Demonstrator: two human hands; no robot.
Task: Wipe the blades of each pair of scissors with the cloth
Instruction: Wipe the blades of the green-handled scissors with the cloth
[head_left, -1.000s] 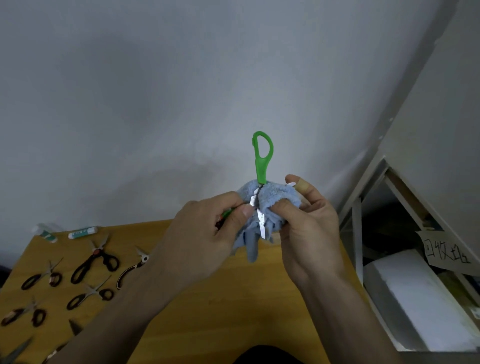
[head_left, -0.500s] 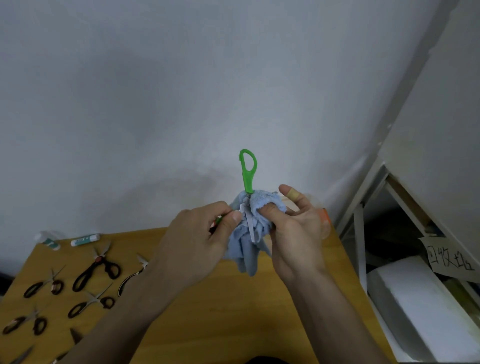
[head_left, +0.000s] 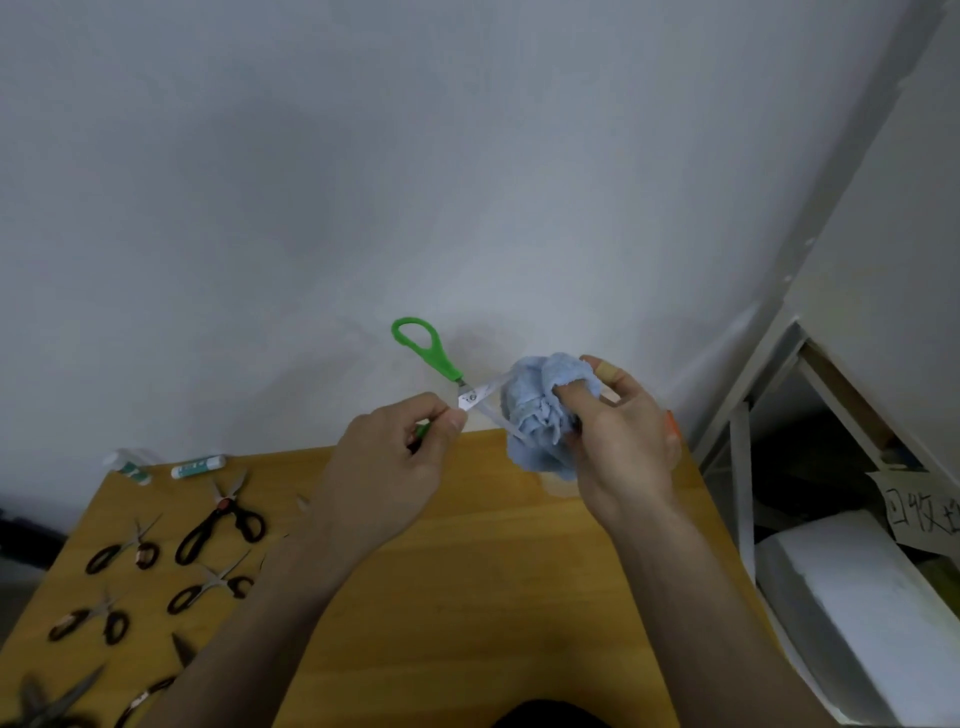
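Observation:
I hold a pair of green-handled scissors (head_left: 437, 357) in the air above the far edge of the wooden table (head_left: 467, 571). The blades are spread apart. My left hand (head_left: 395, 467) grips the lower green handle, with the thumb near the pivot. My right hand (head_left: 618, 436) clutches a bunched light-blue cloth (head_left: 543, 410) that covers the ends of both blades. One green handle loop sticks up to the left.
Several black-handled scissors (head_left: 221, 519) lie spread on the left part of the table. Two white tubes (head_left: 198, 465) lie at its far left edge by the wall. A white metal shelf (head_left: 743, 467) with a foam block (head_left: 852, 597) stands on the right.
The scissors have tilted from upright to slanting left and opened. My right hand has drawn the cloth to the right along the blades, baring the pivot.

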